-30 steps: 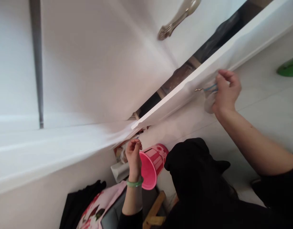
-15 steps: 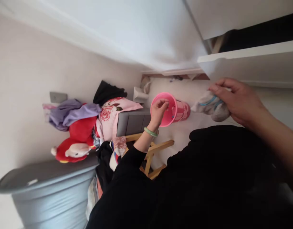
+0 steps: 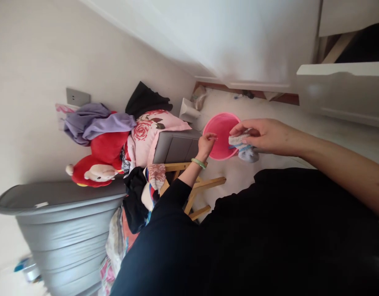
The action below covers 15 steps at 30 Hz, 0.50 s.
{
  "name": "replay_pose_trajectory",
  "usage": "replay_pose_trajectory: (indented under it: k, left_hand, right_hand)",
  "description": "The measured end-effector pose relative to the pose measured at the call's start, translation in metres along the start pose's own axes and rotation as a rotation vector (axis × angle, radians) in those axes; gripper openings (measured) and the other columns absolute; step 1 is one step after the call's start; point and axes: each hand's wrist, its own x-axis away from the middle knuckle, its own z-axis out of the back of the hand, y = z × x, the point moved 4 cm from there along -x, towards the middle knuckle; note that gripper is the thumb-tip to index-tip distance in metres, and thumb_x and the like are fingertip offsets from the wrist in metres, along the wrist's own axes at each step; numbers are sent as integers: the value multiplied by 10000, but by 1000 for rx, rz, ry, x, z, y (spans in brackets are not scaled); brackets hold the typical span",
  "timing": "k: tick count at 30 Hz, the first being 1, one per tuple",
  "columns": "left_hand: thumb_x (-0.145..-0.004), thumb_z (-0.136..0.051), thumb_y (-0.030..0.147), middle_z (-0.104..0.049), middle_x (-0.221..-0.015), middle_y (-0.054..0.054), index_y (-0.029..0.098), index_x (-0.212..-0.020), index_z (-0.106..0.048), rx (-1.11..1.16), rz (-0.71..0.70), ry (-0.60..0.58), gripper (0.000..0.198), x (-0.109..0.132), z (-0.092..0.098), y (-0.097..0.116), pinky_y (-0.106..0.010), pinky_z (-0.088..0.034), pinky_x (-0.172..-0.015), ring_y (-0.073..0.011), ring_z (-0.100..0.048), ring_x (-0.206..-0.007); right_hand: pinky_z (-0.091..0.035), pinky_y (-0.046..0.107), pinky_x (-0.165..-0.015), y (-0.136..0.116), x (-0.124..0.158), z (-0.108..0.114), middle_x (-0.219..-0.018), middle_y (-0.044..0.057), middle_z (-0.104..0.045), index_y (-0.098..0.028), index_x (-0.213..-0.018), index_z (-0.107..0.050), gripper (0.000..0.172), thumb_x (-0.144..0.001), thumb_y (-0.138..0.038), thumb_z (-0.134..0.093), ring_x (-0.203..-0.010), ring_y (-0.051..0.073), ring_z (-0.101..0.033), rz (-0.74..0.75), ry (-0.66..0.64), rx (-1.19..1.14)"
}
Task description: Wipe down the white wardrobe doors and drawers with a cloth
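My right hand (image 3: 257,135) holds a grey-white sock (image 3: 238,140) with blue stripes, pinched between thumb and fingers. Its rounded grey end hangs below the hand. The sock is in front of the right side of a pink bin (image 3: 222,154); whether it touches the rim I cannot tell. My left hand (image 3: 207,144), with a green bangle (image 3: 198,163) on the wrist, is by the bin's left rim. Its fingers are curled together at the tips, and anything in them is too small to make out.
An open white drawer (image 3: 343,88) juts out at the right. Below the left forearm stands a wooden stool (image 3: 208,185). A floral pillow (image 3: 165,122), red plush toy (image 3: 107,152), purple cloth (image 3: 100,123) and other clothes are piled left, by a grey headboard (image 3: 72,226).
My right hand has moved left with the sock, from beside the bin to in front of it. My left hand stays near the rim, fingers still curled. The view has shifted a little.
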Motion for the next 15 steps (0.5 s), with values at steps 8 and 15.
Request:
replay_pose_trajectory:
  k: [8, 15]
  left_hand:
    - [-912, -785, 164, -835, -1182, -108, 217, -1004, -874, -300, -37, -41, 138, -6, 6, 6, -386, -498, -1120, -303, -723, -1240]
    - [-887, -692, 57, -851, -1034, -69, 165, -1105, -846, -251, -29, -126, 289, -12, -6, -3, -314, -565, -992, -216, -777, -1020]
  right_hand:
    - [-592, 410, -983, -11, 0, 3, -1234, 37, -802, -263, -1118, -762, 258, -877, -323, -693, -1050, 229, -737, 37, 74, -82]
    - [-580, 366, -918, -24, 6, 6, -998, 22, -794, -265, -1077, -767, 226, -870, -332, -709, -1004, 237, -744, 24, 95, -94]
